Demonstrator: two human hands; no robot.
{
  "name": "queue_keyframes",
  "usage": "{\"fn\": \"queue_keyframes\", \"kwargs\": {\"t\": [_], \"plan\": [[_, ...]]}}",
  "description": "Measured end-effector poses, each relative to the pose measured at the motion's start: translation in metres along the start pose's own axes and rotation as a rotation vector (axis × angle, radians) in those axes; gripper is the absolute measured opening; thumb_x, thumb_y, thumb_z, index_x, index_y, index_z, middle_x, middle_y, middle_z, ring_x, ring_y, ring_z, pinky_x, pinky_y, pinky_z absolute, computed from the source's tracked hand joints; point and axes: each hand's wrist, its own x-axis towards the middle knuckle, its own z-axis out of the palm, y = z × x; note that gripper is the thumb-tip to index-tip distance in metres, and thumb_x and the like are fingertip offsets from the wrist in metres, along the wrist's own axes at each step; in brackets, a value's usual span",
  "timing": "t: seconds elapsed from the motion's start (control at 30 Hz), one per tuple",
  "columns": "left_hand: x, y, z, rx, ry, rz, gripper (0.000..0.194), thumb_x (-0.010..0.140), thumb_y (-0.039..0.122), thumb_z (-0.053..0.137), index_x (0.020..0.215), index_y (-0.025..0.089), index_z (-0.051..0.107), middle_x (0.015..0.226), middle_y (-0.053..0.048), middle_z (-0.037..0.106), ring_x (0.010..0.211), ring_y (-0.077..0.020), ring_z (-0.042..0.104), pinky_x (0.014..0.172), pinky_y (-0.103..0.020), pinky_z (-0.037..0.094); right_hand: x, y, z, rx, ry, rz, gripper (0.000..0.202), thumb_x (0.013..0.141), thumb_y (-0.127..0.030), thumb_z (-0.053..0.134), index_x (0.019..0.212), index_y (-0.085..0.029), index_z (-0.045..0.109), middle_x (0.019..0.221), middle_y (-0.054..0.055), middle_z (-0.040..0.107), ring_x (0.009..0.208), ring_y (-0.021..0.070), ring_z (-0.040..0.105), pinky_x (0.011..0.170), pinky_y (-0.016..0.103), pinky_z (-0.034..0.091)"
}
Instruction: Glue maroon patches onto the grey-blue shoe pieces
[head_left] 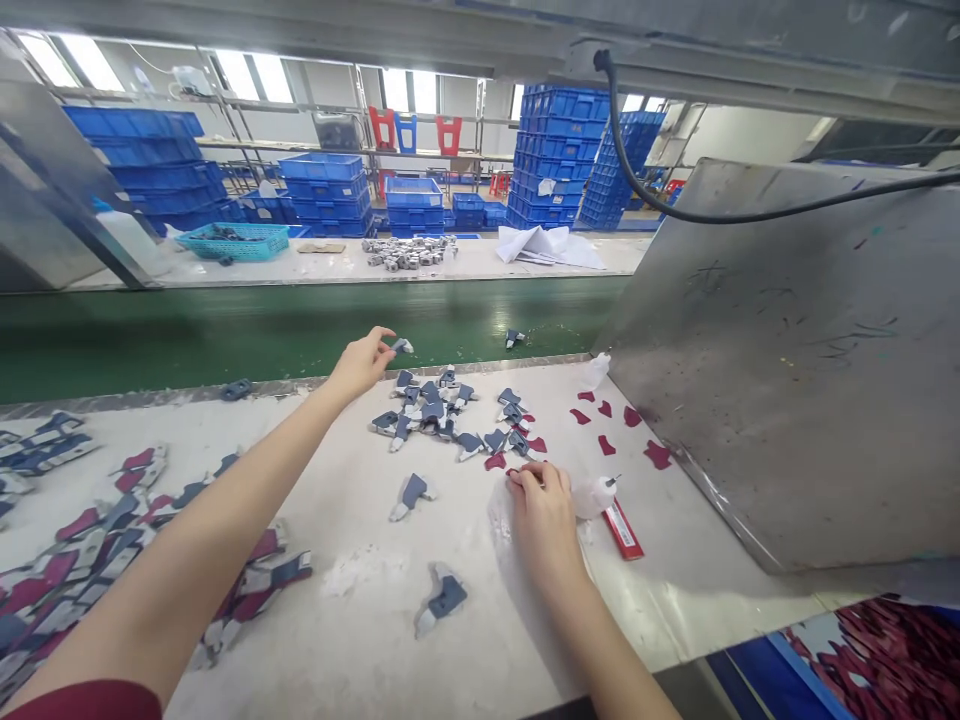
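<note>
My left hand [363, 362] reaches over the edge of the green belt, its fingertips pinching a small grey-and-white moulded part [403, 346]. Low on the white table, my right hand [543, 492] has its fingers closed at the tabletop, with a bit of dark red at the fingertips; what they hold is mostly hidden. Beside that hand lies a white squeeze bottle [594, 496] with a thin tip. Between the hands is a loose pile of grey-and-white parts [431, 410]. Two more parts, one [412, 494] above the other [444, 597], lie apart nearer me.
Dark red cut pieces [658, 455] lie scattered by the metal panel [795, 380] at right. A red-and-white packet [624, 530] is near the bottle. Many grey and red parts [97, 550] cover the left. One part [514, 338] sits on the green belt [465, 310].
</note>
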Motion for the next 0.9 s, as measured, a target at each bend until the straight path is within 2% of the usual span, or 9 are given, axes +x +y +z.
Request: {"fn": "queue_keyframes", "kwargs": {"t": [0.1,0.2,0.3,0.37,0.47,0.57,0.63,0.73,0.9], "plan": [[-0.031,0.025,-0.002,-0.077,-0.045,0.123,0.034,0.094,0.033,0.049,0.126,0.021,0.050,0.105,-0.007,0.072,0.085,-0.0191,0.068,0.077,-0.029,0.051,0.000,-0.002,0.003,-0.003,-0.011,0.024,0.027,0.094,-0.012,0.039,0.092,-0.017,0.066,0.093,0.013,0.059,0.087,0.0270,0.052,0.076,0.041,0.048],[-0.065,0.045,-0.008,-0.099,-0.078,0.183,0.035,0.092,0.033,0.051,0.125,0.020,0.051,0.105,-0.007,0.072,0.093,-0.0218,0.067,0.082,-0.032,0.052,0.000,-0.003,0.005,-0.010,-0.013,0.058,0.028,0.093,-0.011,0.038,0.101,-0.013,0.064,0.094,0.016,0.058,0.087,0.0290,0.052,0.077,0.044,0.047],[-0.113,0.060,-0.017,-0.077,-0.013,0.158,0.035,0.094,0.035,0.048,0.123,0.017,0.053,0.113,-0.012,0.069,0.107,-0.0289,0.062,0.090,-0.042,0.049,0.000,-0.005,0.002,0.007,-0.036,0.076,0.026,0.092,-0.013,0.041,0.096,-0.014,0.066,0.092,0.014,0.057,0.088,0.0284,0.053,0.078,0.042,0.047],[-0.158,0.069,-0.017,-0.075,0.048,0.091,0.035,0.094,0.043,0.049,0.116,0.017,0.058,0.109,-0.012,0.068,0.105,-0.0303,0.062,0.089,-0.044,0.050,-0.002,-0.007,-0.006,0.034,-0.057,0.078,0.024,0.092,-0.016,0.043,0.090,-0.016,0.067,0.091,0.012,0.058,0.087,0.0264,0.056,0.077,0.038,0.047],[-0.228,0.079,0.003,-0.137,-0.045,0.021,0.041,0.086,0.053,0.061,0.110,0.020,0.063,0.104,-0.009,0.068,0.098,-0.0289,0.064,0.083,-0.043,0.053,-0.009,-0.010,-0.023,0.077,-0.083,0.083,0.024,0.095,-0.021,0.044,0.095,-0.020,0.068,0.092,0.008,0.060,0.078,0.0210,0.059,0.069,0.031,0.046],[-0.279,0.086,0.039,-0.186,-0.038,0.041,0.035,0.081,0.042,0.072,0.107,0.020,0.064,0.104,-0.009,0.065,0.101,-0.0289,0.061,0.085,-0.042,0.053,-0.019,-0.014,-0.039,0.129,-0.195,0.089,0.024,0.095,-0.026,0.048,0.095,-0.025,0.072,0.078,0.003,0.060,0.065,0.0177,0.059,0.060,0.028,0.042],[-0.294,0.090,0.062,-0.198,0.042,0.024,0.028,0.083,0.033,0.071,0.107,0.021,0.065,0.104,-0.009,0.063,0.101,-0.0282,0.060,0.087,-0.043,0.052,-0.026,-0.016,-0.048,0.212,-0.314,0.059,0.022,0.093,-0.025,0.052,0.090,-0.026,0.074,0.077,0.003,0.061,0.065,0.0172,0.061,0.062,0.027,0.043],[-0.298,0.095,0.081,-0.219,0.161,0.012,0.016,0.089,0.024,0.063,0.103,0.021,0.067,0.104,-0.009,0.063,0.099,-0.0269,0.059,0.087,-0.043,0.050,-0.037,-0.018,-0.058,0.329,-0.425,-0.008,0.022,0.090,-0.021,0.054,0.084,-0.026,0.074,0.095,0.004,0.064,0.068,0.0151,0.065,0.066,0.027,0.047],[-0.294,0.097,0.077,-0.391,0.187,-0.063,0.015,0.091,0.026,0.058,0.102,0.021,0.066,0.101,-0.007,0.070,0.096,-0.0252,0.064,0.084,-0.040,0.053,-0.046,-0.020,-0.073,0.264,-0.563,-0.086,0.021,0.094,-0.023,0.049,0.087,-0.028,0.068,0.081,-0.001,0.063,0.066,0.0157,0.063,0.060,0.025,0.043]]}}
